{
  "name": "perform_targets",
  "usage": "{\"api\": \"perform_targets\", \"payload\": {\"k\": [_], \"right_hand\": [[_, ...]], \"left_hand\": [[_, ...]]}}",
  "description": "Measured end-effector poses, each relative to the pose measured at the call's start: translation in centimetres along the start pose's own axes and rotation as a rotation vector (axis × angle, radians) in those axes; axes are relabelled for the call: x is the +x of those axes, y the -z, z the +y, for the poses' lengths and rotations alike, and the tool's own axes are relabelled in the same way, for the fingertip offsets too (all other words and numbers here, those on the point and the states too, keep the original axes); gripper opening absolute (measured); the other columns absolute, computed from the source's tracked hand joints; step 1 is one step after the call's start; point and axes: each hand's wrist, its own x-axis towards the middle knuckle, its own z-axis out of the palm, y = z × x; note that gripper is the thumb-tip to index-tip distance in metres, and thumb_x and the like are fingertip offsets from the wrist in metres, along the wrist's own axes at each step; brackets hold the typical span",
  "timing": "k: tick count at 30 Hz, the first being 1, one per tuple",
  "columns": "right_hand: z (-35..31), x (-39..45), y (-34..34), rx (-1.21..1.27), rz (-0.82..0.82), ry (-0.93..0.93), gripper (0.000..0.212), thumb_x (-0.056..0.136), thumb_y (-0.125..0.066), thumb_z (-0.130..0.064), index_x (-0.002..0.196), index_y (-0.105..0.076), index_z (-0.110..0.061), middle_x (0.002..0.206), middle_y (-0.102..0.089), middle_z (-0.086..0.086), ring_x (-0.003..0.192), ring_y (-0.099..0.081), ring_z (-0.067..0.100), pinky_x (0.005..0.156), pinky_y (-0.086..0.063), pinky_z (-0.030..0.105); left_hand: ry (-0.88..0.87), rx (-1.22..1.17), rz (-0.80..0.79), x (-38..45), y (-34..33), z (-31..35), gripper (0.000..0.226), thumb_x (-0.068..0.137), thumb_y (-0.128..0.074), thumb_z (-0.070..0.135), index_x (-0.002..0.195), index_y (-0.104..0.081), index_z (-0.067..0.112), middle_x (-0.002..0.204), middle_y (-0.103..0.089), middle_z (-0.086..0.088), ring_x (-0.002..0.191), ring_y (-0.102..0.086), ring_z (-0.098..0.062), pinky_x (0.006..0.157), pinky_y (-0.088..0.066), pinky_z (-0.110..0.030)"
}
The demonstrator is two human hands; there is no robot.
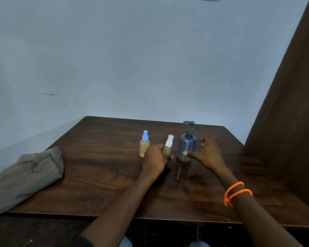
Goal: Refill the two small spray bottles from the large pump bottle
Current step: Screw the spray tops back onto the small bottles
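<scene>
the white-capped spray bottle [168, 147] is clasped by the left hand [154, 158]; the right hand [208, 154], spread, touches the pump bottle [186, 148]. the white cap above the clasp is best unscrewed upright.

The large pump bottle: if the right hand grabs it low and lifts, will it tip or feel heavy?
The large pump bottle is probably light: liquid shows only near its base. With the tall pump head on top, a sideways push might tip it. The smooth plastic wall may be a little slippery, so the right hand, open beside it with thumb touching, should wrap well round.
</scene>
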Motion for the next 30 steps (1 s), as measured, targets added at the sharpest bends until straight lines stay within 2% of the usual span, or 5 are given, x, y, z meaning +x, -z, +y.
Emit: {"api": "perform_targets", "payload": {"k": [2,7,17,21,30], "right_hand": [[0.9,0.4,-1.1,0.133,-0.107,0.028,0.088,0.042,-0.096,-0.054,0.117,-0.06,-0.026,0.113,-0.067,-0.006,0.099,-0.066,0.012,0.084,-0.058,0.037],[0.8,2.8,-3.3,0.237,-0.115,0.032,0.072,0.056,-0.098,-0.029,0.117,-0.058,-0.029,0.108,-0.068,-0.01,0.096,-0.066,0.01,0.085,-0.057,0.032],[2.9,11.7,-7.1,0.263,-0.072,-0.017,0.077,0.057,-0.095,-0.032,0.121,-0.054,-0.032,0.116,-0.068,-0.005,0.103,-0.066,0.017,0.09,-0.056,0.038],[4.1,14.9,-8.6,0.295,-0.024,-0.049,0.088,0.043,-0.088,-0.049,0.123,-0.057,-0.03,0.114,-0.069,-0.007,0.102,-0.067,0.016,0.09,-0.058,0.042],[4.6,16.9,-10.0,0.292,0.017,-0.055,0.071,0.057,-0.097,-0.026,0.12,-0.064,-0.019,0.111,-0.069,-0.004,0.102,-0.066,0.016,0.089,-0.055,0.032]], "left_hand": [[0.01,0.055,0.016,0.6,-0.5,0.3,0.026,0.078,-0.084,0.031,0.075,-0.062,0.019,0.075,-0.068,0.006,0.071,-0.063,-0.012,0.058,-0.046,-0.028],[0.053,0.115,0.022,3.1,-2.1,0.9,0.02,0.079,-0.08,0.029,0.078,-0.063,0.018,0.08,-0.07,0.0,0.075,-0.066,-0.019,0.07,-0.057,-0.042],[0.115,0.206,0.05,11.0,-5.1,-0.4,0.022,0.085,-0.074,0.03,0.096,-0.063,0.016,0.097,-0.067,-0.005,0.089,-0.064,-0.025,0.078,-0.056,-0.042],[0.123,0.198,0.053,14.0,-6.4,-1.4,0.023,0.084,-0.075,0.029,0.098,-0.064,0.014,0.098,-0.067,-0.006,0.091,-0.064,-0.026,0.081,-0.057,-0.044],[0.142,0.216,0.078,16.4,-7.9,-2.5,0.028,0.083,-0.076,0.032,0.102,-0.064,0.014,0.102,-0.068,-0.007,0.096,-0.064,-0.029,0.077,-0.051,-0.038]]}}
